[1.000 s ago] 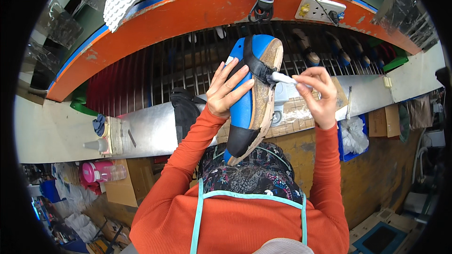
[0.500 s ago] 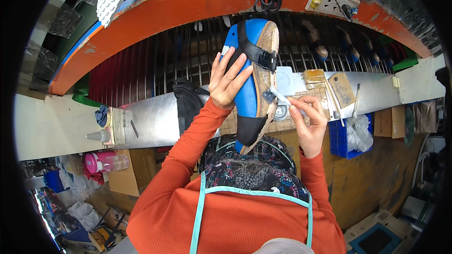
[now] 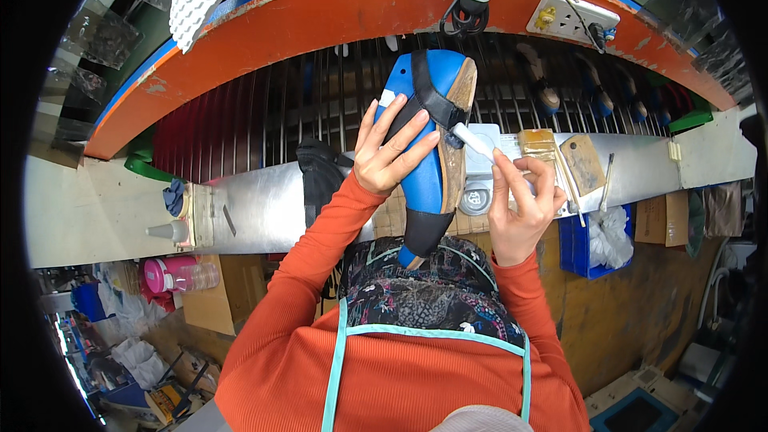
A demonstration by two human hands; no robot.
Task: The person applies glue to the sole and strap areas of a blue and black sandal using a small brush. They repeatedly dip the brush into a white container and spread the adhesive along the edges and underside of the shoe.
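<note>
Over bench (image 3: 264,202), L hand (image 3: 386,152) holds blue last (image 3: 424,180), R hand (image 3: 522,210) pinches white tool (image 3: 474,142); loose pinch may skid it across blk strap (image 3: 436,102).

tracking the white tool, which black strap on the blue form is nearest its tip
The upper strap, just beside the tip of the white tool in the right hand; the lower strap sits well below it.

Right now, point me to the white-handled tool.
In the head view, the white-handled tool is right of and slightly above centre, held in the right hand, its far end at the right edge of the blue shoe.
</note>
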